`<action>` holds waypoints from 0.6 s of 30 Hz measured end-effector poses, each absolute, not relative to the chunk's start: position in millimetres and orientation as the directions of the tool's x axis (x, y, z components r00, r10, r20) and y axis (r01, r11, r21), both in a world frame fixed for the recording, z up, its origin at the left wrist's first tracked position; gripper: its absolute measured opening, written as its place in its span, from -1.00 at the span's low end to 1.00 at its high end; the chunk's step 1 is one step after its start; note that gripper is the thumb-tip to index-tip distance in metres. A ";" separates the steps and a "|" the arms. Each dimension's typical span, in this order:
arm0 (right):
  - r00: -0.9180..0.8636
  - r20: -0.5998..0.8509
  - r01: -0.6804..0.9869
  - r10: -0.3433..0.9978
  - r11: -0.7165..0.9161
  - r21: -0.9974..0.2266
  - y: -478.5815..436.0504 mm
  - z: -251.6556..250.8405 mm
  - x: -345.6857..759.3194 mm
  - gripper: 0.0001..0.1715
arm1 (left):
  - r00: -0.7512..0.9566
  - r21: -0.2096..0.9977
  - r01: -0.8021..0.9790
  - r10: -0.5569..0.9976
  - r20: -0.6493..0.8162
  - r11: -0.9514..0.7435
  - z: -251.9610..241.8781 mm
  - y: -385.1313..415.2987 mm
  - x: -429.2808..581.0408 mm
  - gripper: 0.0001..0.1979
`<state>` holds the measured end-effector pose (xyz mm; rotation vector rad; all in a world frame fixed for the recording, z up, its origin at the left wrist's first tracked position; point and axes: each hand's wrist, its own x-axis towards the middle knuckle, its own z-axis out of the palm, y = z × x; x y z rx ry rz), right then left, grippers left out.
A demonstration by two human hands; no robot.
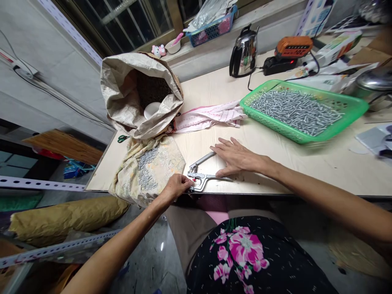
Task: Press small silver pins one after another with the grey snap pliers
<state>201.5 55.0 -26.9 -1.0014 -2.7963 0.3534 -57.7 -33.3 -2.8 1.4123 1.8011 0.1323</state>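
On the table's front edge lies a silver lever hand tool [200,178] with two spread handles, a coil spring and a small red part at its head. My left hand [177,186] is pinched closed at the tool's head; what its fingertips hold is too small to make out. Over the handles rests my right hand [234,157], fingers spread, fingertips by the upper handle and thumb by the lower one. Left of the tool, small metal pins [147,167] lie heaped on a patterned cloth [171,157].
A green basket [333,136] full of similar metal pieces stands at the right. Behind the cloth, an open woven sack [118,90] holds a white bowl [152,109]. A pink-white cloth [211,116], scissors [122,139], a kettle [245,51] and a charging orange battery [293,47] are also around.
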 end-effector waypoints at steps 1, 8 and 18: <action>-0.776 0.016 0.602 0.630 0.748 -0.279 60.1 -26.7 202.7 0.19 | -0.032 0.532 0.766 0.848 -0.529 0.361 -3.1 -33.5 -57.8 -0.65; -0.789 -0.002 0.591 0.614 0.758 -0.276 55.0 -27.9 201.7 0.28 | -0.050 0.525 0.764 0.845 -0.532 0.375 -5.6 -34.3 -58.9 -0.65; -0.779 0.015 0.615 0.627 0.768 -0.179 31.5 -5.9 195.9 -0.21 | -0.085 0.500 0.769 0.838 -0.539 0.399 -0.1 -32.5 -54.3 -0.67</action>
